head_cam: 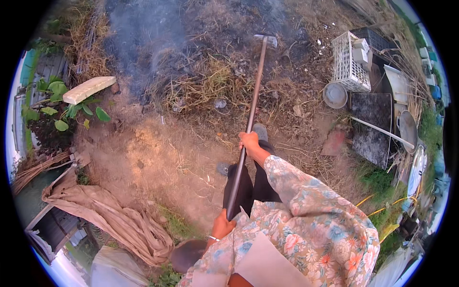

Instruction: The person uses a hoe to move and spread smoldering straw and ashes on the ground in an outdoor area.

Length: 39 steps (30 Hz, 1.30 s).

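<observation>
A long-handled hoe slants away from my body, its wide metal head resting on the scorched ground at the far end. Midway along the dark handle, my right hand is wrapped around it. My left hand, with a pale bracelet at the wrist, grips the near end by my waist. Left of the hoe's head lies a heap of dry straw, partly blackened. Smoke drifts over the ground behind and left of the heap. One grey shoe stands just beyond my right hand, beside the handle.
To the right stand a white plastic crate, a metal basin, a dark board and a wok-like pan. A pale block lies among leaves at left. Brown cloth is bunched at lower left.
</observation>
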{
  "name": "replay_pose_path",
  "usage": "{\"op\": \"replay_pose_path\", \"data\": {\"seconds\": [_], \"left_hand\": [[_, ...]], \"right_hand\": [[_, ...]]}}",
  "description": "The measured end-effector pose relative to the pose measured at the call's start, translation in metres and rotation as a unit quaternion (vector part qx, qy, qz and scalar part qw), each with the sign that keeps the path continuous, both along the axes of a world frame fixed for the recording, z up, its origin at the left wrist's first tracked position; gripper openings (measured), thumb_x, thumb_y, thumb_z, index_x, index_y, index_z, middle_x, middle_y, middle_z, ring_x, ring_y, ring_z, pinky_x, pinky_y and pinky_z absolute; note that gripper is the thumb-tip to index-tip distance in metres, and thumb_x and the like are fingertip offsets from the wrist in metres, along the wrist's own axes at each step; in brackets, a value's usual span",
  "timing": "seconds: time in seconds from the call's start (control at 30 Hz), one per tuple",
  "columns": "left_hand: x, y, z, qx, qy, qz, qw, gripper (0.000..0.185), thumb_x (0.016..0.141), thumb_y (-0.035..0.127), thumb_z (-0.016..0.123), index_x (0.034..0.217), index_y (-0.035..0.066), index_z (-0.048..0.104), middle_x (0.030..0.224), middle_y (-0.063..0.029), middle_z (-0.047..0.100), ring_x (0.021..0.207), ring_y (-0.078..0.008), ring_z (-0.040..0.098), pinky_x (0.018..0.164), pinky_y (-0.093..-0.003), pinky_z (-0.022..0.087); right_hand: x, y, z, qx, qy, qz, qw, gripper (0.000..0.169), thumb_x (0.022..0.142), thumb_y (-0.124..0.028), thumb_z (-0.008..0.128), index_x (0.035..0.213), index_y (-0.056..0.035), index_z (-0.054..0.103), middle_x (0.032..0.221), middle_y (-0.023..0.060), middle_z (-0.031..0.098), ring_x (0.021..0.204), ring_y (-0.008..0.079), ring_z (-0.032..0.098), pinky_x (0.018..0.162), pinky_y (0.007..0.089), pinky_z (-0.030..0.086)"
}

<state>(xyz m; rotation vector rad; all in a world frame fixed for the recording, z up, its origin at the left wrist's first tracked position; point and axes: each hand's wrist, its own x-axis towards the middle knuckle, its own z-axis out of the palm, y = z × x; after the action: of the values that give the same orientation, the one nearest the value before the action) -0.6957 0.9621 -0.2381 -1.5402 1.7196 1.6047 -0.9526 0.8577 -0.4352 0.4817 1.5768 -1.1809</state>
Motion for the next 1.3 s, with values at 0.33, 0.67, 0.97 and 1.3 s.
{"op": "replay_pose_path", "data": {"seconds": [0.33, 0.67, 0.97, 1.3], "left_hand": [[0.051, 0.02, 0.001, -0.048, -0.056, -0.06, 0.995, 0.027, 0.075, 0.023, 0.06, 0.1, 0.011, 0.055, 0.081, -0.0244, 0.061, 0.079, -0.0446, 0.058, 0.067, -0.0498, 0.046], [-0.134, -0.042, -0.027, -0.086, 0.008, 0.006, 0.996, 0.026, 0.07, 0.014, 0.061, 0.09, 0.0, 0.053, 0.078, -0.0189, 0.062, 0.076, -0.0374, 0.062, 0.066, -0.042, 0.048], [-0.043, 0.016, 0.14, -0.032, -0.169, 0.024, 0.985, 0.038, 0.075, 0.028, 0.064, 0.106, 0.008, 0.057, 0.082, -0.0236, 0.061, 0.085, -0.0409, 0.061, 0.071, -0.0385, 0.047], [0.06, 0.072, 0.035, -0.136, -0.145, -0.002, 0.98, 0.021, 0.075, 0.023, 0.062, 0.092, 0.012, 0.056, 0.065, -0.0215, 0.058, 0.063, -0.0417, 0.058, 0.056, -0.047, 0.045]], "right_hand": [[0.017, 0.064, 0.03, -0.045, 0.004, -0.072, 0.996, 0.014, 0.078, -0.004, 0.053, 0.069, -0.0013, 0.042, 0.046, 0.0078, 0.045, 0.032, 0.0192, 0.046, 0.028, 0.0326, 0.039], [-0.146, -0.055, -0.015, -0.112, 0.163, 0.098, 0.975, 0.014, 0.076, -0.006, 0.057, 0.073, 0.0045, 0.049, 0.05, 0.0087, 0.049, 0.036, 0.0207, 0.05, 0.032, 0.0339, 0.04], [0.061, 0.07, 0.037, -0.004, -0.058, 0.033, 0.998, 0.016, 0.078, 0.0, 0.056, 0.067, -0.0009, 0.044, 0.053, 0.0086, 0.045, 0.037, 0.0205, 0.049, 0.029, 0.0368, 0.04], [0.015, 0.081, 0.069, -0.066, -0.188, -0.063, 0.978, 0.014, 0.082, -0.013, 0.057, 0.074, -0.0054, 0.048, 0.056, 0.0006, 0.037, 0.042, 0.0138, 0.04, 0.04, 0.0319, 0.043]]}}
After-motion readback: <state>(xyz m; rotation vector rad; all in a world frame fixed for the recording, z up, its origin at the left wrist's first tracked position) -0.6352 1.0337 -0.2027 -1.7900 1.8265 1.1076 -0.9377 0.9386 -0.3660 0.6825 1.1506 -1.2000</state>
